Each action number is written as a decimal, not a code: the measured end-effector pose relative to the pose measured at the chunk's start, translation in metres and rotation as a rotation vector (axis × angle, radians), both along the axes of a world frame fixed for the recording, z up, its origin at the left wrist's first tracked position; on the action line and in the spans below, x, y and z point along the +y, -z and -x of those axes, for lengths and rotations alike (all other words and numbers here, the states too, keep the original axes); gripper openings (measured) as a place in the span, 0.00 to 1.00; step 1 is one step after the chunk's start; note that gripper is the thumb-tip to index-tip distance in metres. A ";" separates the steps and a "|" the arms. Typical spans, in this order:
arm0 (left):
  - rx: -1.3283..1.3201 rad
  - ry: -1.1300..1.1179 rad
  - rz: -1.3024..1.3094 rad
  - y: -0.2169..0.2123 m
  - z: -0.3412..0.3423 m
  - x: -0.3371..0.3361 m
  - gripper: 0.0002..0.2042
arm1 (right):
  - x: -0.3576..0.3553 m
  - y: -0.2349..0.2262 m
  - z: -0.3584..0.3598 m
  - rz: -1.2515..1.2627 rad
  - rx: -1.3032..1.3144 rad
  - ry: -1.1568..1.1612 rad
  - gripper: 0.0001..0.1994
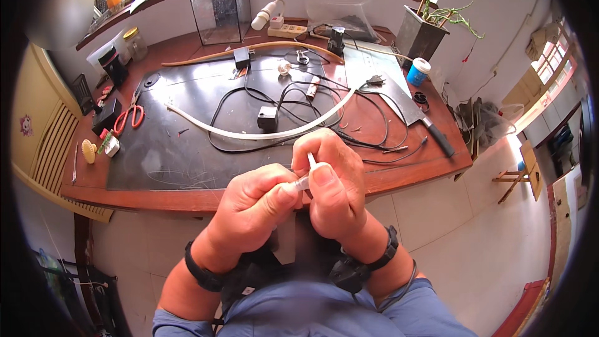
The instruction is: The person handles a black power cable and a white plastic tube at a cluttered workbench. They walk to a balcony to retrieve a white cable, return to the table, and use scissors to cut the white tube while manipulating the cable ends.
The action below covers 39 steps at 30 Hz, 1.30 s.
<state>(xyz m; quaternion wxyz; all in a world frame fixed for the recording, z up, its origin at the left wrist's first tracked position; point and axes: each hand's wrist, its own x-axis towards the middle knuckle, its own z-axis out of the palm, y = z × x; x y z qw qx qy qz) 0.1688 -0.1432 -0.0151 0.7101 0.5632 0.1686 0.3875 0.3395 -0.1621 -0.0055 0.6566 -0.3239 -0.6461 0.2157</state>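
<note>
Small whitish piece (302,183) is pinched by the left fingers (282,197) and the right fingers (323,176), which are curled in and nearly touching, by the near edge of the table (156,196). Its short exposed section is aligned roughly left-right, rising slightly toward the right fingers. A narrow white tip (311,160) is pointed up and away, just above the right thumb; whether it's the same part can't be told, middle is covered. Beyond the fingers, a white tube (249,134) is laid in a shallow curve, both ends bent away. Cleaver (402,103) is laid to their right, handle nearest; red-handled scissors (130,118) well left.
</note>
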 end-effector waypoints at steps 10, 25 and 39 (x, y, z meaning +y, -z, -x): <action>0.008 -0.445 -0.395 0.005 -0.024 -0.005 0.09 | 0.006 -0.009 0.012 0.052 0.167 0.018 0.09; 0.501 -0.456 -1.610 -0.046 0.009 0.035 0.16 | -0.006 -0.017 0.001 0.497 0.263 -0.228 0.15; 0.692 -0.151 -1.862 -0.078 0.022 0.035 0.16 | 0.005 -0.022 -0.016 0.736 0.155 -0.655 0.20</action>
